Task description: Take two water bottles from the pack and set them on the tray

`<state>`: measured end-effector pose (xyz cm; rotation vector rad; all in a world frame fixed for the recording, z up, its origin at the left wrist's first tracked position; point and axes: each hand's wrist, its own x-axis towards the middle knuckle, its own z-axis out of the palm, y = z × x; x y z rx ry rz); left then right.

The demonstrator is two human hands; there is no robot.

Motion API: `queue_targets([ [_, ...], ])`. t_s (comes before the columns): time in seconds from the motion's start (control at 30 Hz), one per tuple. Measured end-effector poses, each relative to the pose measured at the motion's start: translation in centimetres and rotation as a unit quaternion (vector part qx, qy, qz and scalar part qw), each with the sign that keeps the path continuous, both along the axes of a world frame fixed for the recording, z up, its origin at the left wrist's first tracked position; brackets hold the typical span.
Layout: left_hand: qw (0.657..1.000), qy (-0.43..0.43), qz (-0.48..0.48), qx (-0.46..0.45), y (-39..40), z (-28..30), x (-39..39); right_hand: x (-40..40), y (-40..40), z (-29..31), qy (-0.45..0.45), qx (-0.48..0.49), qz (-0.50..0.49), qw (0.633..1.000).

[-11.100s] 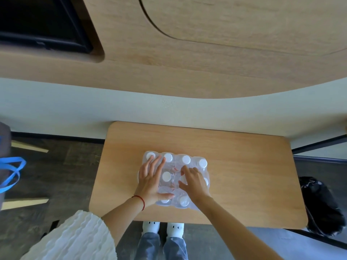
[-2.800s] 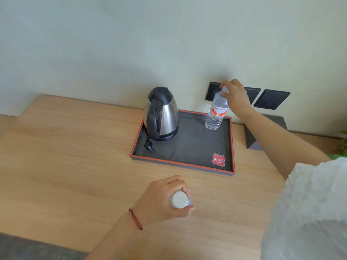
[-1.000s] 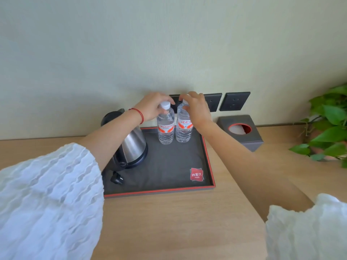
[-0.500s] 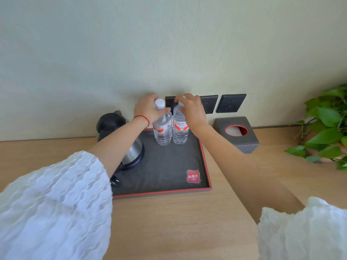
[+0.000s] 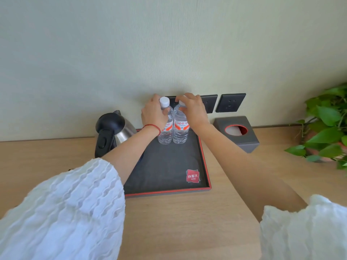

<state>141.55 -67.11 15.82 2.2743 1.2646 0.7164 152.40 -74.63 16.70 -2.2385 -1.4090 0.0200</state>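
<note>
Two clear water bottles with orange-and-white labels stand upright and touching at the back of the dark tray with its red rim. My left hand wraps the neck of the left bottle, whose white cap shows above my fingers. My right hand covers the cap and neck of the right bottle. The pack is out of view.
A steel kettle with a black handle sits on the tray's left side, partly behind my left forearm. A grey tissue box stands right of the tray, a potted plant at the far right. Two dark wall sockets sit behind.
Earlier I carried the bottles from the pack to the tray. Over the last second both hands stayed on the two standing bottles, with the left hand sliding slightly lower on its neck.
</note>
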Motion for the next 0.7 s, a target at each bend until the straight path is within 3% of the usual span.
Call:
queue_targets([
  [0.47,1.000,-0.006,0.004,-0.013,0.3,0.0,-1.0,-0.6,0.2,-0.1,-0.010,-0.005,0.018,1.000],
  [0.57,0.995,-0.019,0.005,-0.102,0.5,0.3,-1.5,-0.6,-0.2,0.1,0.014,-0.015,0.031,0.999],
  [0.7,0.974,-0.042,0.044,-0.218,0.7,0.0,-4.0,-1.1,-2.4,0.9,0.069,0.066,-0.011,0.995],
])
